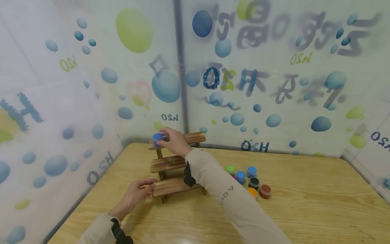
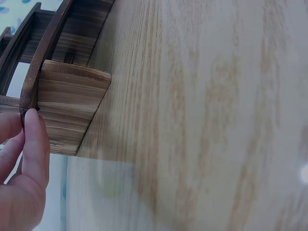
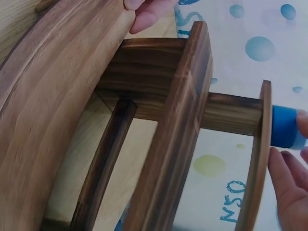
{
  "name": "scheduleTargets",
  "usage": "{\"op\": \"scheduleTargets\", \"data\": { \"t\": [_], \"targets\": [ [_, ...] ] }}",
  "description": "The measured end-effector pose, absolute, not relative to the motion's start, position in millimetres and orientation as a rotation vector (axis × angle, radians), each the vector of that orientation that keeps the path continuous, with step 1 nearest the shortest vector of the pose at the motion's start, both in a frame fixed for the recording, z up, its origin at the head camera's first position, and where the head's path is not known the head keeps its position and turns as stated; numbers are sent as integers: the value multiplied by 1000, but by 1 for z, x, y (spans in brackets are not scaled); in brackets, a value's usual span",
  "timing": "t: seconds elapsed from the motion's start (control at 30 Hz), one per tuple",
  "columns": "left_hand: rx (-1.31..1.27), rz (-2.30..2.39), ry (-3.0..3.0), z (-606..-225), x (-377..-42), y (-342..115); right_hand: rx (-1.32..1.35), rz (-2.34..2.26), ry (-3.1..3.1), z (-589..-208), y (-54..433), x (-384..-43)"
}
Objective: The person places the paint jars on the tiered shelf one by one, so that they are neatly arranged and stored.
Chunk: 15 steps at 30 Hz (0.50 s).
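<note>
A three-step wooden rack (image 1: 168, 164) stands on the table. At the left end of its top step, my right hand (image 1: 174, 141) holds a small blue paint jar (image 1: 157, 139) between thumb and fingers. The right wrist view shows the jar's blue lid (image 3: 284, 126) against the top step, with fingertips close beside it. My left hand (image 1: 135, 194) pinches the left end of the lowest step; in the left wrist view its fingers (image 2: 34, 144) lie along the edge of that board. My right forearm covers part of the rack's right side.
Right of the rack, several small paint jars are grouped on the table (image 1: 304, 189), among them a green one (image 1: 230, 170), a black one (image 1: 253, 183), a brown one (image 1: 265, 191) and an orange one (image 1: 252, 193). Behind stands a wall with printed bubbles (image 1: 274, 120).
</note>
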State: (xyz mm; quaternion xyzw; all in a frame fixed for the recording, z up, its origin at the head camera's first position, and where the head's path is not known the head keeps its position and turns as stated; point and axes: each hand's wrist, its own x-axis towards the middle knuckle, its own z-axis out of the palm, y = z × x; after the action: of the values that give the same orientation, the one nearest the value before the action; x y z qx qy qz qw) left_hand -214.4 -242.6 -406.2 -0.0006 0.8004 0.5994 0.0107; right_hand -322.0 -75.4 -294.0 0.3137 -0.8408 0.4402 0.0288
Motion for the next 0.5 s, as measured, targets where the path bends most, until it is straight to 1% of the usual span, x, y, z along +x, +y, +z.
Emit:
{"op": "scheduleTargets", "data": {
  "t": [0.27, 0.5],
  "targets": [
    [0, 1866, 2482, -404, -215, -244, 1009, 1409, -2596, -284, -61, -323],
    [-6, 1896, 2467, -407, -215, -242, 1095, 1377, -2581, -276, -41, -317]
  ]
}}
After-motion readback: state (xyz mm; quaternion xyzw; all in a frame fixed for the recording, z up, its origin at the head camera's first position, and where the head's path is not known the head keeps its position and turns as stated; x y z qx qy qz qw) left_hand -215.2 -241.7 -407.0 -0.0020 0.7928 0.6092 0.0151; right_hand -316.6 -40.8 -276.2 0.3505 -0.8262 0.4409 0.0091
